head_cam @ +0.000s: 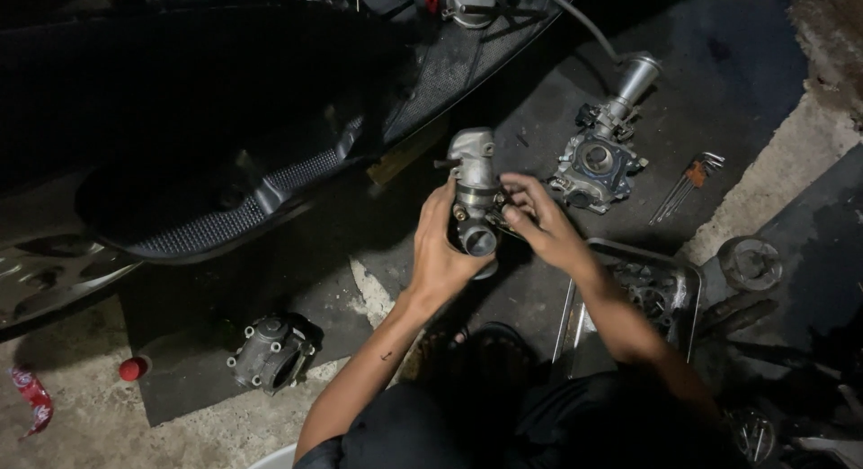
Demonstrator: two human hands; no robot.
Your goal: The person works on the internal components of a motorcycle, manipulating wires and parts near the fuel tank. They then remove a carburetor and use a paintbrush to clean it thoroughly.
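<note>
Two hands: one metal carburettor body [474, 195] is held up at centre, so its side can be reached.
Left hand [442, 252]: wrapped around it from 7 o'clock.
Right hand [545, 225]: fingertips pinched on its side at 3 o'clock.
Second carburettor [597, 163]: laid aside at 1 o'clock.
Tray [689, 294]: kept near, at 4 o'clock.

scooter body [225, 119] — cut off top, left | tray [688, 285] contents — too dark

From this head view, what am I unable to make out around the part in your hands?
- Lower side of the metal part: covered by the left hand and right hand.
- What the right fingertips touch: too small and dark.
- Metal tray contents: dim, partly behind the right forearm.
- Dark vehicle body: cut off by the frame edges.
</note>
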